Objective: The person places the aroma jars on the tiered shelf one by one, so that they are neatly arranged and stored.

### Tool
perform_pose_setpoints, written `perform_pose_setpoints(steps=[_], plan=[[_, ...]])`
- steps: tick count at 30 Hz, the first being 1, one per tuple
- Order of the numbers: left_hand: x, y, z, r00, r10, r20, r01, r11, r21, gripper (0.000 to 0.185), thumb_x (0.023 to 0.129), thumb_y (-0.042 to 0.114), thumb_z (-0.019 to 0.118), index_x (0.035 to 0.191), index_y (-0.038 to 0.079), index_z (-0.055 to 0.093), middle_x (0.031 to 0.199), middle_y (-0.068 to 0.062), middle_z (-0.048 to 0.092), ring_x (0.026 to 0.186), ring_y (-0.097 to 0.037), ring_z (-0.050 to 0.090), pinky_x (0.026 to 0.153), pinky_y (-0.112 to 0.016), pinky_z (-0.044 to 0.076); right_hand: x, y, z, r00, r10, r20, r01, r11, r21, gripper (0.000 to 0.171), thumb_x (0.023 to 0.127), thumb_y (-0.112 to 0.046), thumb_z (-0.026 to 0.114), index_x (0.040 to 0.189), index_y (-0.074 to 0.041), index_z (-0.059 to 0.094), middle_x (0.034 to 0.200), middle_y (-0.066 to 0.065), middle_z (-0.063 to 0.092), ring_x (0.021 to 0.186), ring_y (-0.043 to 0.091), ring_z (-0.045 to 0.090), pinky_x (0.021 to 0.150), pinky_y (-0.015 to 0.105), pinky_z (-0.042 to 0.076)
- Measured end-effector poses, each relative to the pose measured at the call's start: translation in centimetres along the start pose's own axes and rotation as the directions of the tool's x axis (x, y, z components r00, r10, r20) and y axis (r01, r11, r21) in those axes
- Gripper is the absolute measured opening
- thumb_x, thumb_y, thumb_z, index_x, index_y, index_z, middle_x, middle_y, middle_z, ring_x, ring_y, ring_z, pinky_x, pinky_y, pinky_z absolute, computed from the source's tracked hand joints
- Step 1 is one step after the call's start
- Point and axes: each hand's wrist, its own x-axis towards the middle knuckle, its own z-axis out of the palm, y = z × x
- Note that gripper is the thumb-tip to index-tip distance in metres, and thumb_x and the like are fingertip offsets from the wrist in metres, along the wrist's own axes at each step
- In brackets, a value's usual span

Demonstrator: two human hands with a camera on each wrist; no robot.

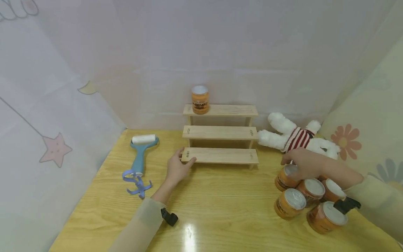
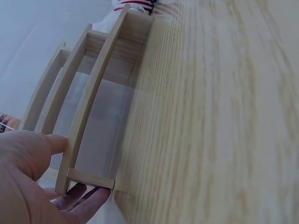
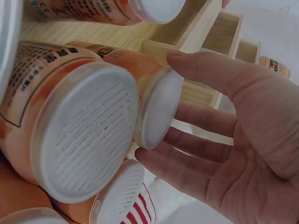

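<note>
The right hand (image 1: 304, 163) covers part of the lid of the can (image 1: 285, 177) under it, and the head view does not show whether the fingers close on it. A further orange can (image 1: 322, 177) behind shows only as a sliver past the wrist. The lettering on the can on the top step (image 1: 200, 99) is too small to read. The plush toy (image 1: 296, 138) has its lower part hidden behind the right hand. In the left wrist view the left hand (image 2: 28, 182) is cut off by the picture's edge, and its fingertips (image 2: 86, 198) vanish under the wooden rack (image 2: 93, 107).
</note>
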Motion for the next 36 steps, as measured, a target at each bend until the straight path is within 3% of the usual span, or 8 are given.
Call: perform_pose_setpoints(steps=[6,15,26,36], plan=[[-0.1,0.0,0.1,1.000,0.003,0.018,-0.003,1.000,0.006,0.081,0.099,0.037,0.078,0.162,0.001,0.041,0.149,-0.031,0.057,0.138,-0.046,0.057,0.106,-0.059,0.056,0.2,-0.1,0.3,0.999,0.032,0.013,-0.032,0.999,-0.013,0.034,0.077,-0.030,0.094,0.101,-0.017,0.073,0.097,-0.007,0.071,0.086,0.009,0.062,0.073,0.031,0.055],[-0.1,-0.2,0.0,1.000,0.018,0.006,-0.018,1.000,0.005,0.081,0.098,0.035,0.079,0.161,0.000,0.041,0.146,-0.032,0.059,0.134,-0.046,0.060,0.102,-0.058,0.058,0.9,-0.3,0.0,0.996,-0.027,-0.082,0.026,1.000,-0.016,0.032,0.069,-0.019,0.091,0.090,-0.020,0.067,0.082,-0.009,0.061,0.071,0.005,0.047,0.062,0.023,0.042],[-0.1,-0.7,-0.3,1.000,-0.004,0.018,0.004,1.000,0.004,0.082,0.099,0.038,0.078,0.162,0.002,0.041,0.148,-0.032,0.057,0.137,-0.046,0.057,0.104,-0.059,0.057,3.0,-1.0,-4.4,0.985,-0.043,-0.167,0.035,0.998,-0.046,0.030,0.075,-0.021,0.090,0.098,-0.020,0.071,0.094,-0.007,0.068,0.080,0.010,0.059,0.064,0.026,0.046],[-0.2,0.0,-0.2,1.000,-0.008,0.015,0.009,1.000,-0.009,0.081,0.099,0.038,0.078,0.162,0.003,0.041,0.149,-0.031,0.056,0.138,-0.047,0.056,0.104,-0.060,0.057,5.2,-2.2,-9.1,0.985,-0.072,-0.159,0.063,0.996,-0.063,0.027,0.079,-0.018,0.086,0.104,-0.017,0.074,0.099,-0.002,0.070,0.091,0.016,0.065,0.072,0.035,0.052]])
